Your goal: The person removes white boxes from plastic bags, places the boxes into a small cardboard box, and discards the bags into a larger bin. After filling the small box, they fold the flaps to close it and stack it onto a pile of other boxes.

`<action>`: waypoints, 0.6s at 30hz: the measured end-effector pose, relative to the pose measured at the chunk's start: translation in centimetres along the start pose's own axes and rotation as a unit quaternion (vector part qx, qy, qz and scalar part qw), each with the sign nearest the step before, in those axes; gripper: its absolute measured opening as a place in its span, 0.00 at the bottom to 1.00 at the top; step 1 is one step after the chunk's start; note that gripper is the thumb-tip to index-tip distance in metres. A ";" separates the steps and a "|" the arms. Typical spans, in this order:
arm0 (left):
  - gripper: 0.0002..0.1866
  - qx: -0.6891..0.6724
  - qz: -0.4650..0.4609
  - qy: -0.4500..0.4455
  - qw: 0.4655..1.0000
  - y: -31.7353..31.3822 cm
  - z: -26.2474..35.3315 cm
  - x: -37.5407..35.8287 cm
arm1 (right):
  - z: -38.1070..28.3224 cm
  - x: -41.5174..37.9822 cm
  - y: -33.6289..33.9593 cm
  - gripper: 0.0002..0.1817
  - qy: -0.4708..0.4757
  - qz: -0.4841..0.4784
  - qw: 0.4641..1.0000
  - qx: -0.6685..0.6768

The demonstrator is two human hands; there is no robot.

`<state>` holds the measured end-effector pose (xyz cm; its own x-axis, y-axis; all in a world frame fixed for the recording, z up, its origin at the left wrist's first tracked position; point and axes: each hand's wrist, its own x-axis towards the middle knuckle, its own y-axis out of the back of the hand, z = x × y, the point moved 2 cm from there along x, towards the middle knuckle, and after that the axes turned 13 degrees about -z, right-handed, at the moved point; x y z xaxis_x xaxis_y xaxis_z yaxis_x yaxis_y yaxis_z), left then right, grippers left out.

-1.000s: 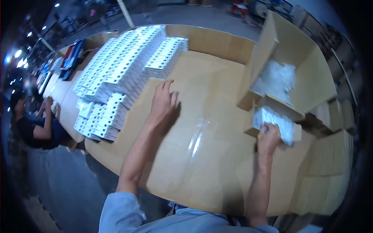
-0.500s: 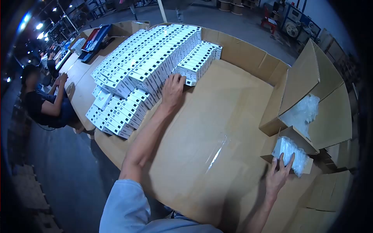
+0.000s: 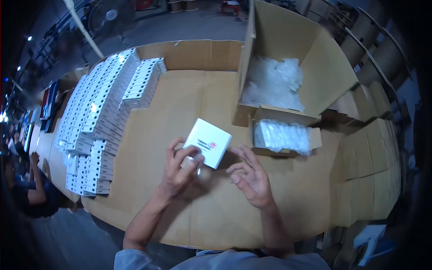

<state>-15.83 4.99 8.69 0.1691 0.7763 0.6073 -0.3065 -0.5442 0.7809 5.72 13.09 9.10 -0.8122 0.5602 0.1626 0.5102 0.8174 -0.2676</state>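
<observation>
My left hand (image 3: 175, 171) grips a small white box (image 3: 210, 139) by its lower left side, above the cardboard-covered table. The box is tilted, and its face with a printed logo and dark lettering is turned up. Something shiny and clear shows by the left thumb; I cannot make out what it is. Just right of the box, my right hand (image 3: 254, 182) is apart from it, fingers spread and slightly curled, holding nothing visible. On the left of the table stand rows of stacked white boxes (image 3: 96, 108).
A small open carton (image 3: 317, 139) holds a row of bubble-wrapped packs (image 3: 282, 135). Behind it, a large open carton (image 3: 310, 45) contains loose bubble wrap (image 3: 274, 81). Brown cartons (image 3: 366, 162) are stacked at the right. A co-worker (image 3: 33, 193) sits at the far left.
My left hand has come back from the stack to the middle with a white box. My right hand has left the small carton and moved beside the box. The view has turned right.
</observation>
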 end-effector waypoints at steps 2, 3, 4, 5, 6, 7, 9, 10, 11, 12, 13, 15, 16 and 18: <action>0.17 -0.062 -0.023 -0.030 0.997 -1.1 3.0 2.2 | 0.5 -0.4 1.2 0.27 0.026 0.025 0.999 0.036; 0.18 -0.088 -0.046 -0.029 0.995 -1.7 4.2 3.3 | 0.7 -1.0 2.5 0.21 0.016 0.050 0.999 0.000; 0.19 -0.098 -0.085 -0.021 0.991 -2.2 5.0 4.6 | 0.7 -1.5 3.6 0.17 0.007 0.074 0.997 -0.035; 0.18 -0.141 -0.119 -0.021 0.983 -2.2 5.8 6.5 | 0.1 -2.2 4.5 0.10 0.012 0.118 0.993 -0.027; 0.17 -0.184 -0.153 -0.019 0.971 -2.0 6.4 8.5 | 0.6 -3.2 6.3 0.09 0.050 0.123 0.988 -0.073; 0.15 -0.223 -0.154 -0.014 0.962 -1.8 6.6 10.1 | 0.8 -4.3 7.7 0.09 0.049 0.139 0.989 -0.031; 0.12 -0.298 -0.155 -0.002 0.942 -2.0 6.4 13.7 | -0.5 -5.9 9.2 0.08 0.059 0.174 0.980 0.072; 0.09 -0.276 -0.122 0.008 0.953 -2.8 6.0 15.8 | -0.7 -6.6 10.1 0.08 0.064 0.173 0.981 0.067; 0.07 -0.253 -0.089 0.017 0.963 -3.7 5.6 18.2 | -0.6 -7.6 11.2 0.08 0.071 0.172 0.981 0.063; 0.06 -0.237 -0.078 0.042 0.967 -4.3 5.4 21.0 | -0.5 -8.4 12.0 0.08 0.077 0.171 0.981 0.058; 0.05 -0.181 -0.082 0.053 0.979 -5.5 4.3 23.7 | -0.7 -8.9 12.6 0.08 0.078 0.175 0.980 0.059; 0.07 -0.156 -0.063 -0.005 0.986 -8.4 2.4 29.0 | -1.5 -9.6 13.4 0.09 0.073 0.176 0.979 0.071; 0.09 -0.125 -0.087 -0.035 0.988 -10.2 1.5 31.7 | -1.9 -9.7 13.8 0.09 0.071 0.176 0.979 0.077; 0.13 -0.071 -0.156 -0.063 0.983 -13.8 0.2 36.7 | -2.2 -9.9 14.9 0.08 0.045 0.165 0.984 0.054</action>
<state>-5.21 40.98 20.23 0.3870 0.8480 0.3621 -0.3477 -0.2294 0.9091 22.02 19.98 5.63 -0.5760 0.8067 0.1318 0.7051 0.5719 -0.4192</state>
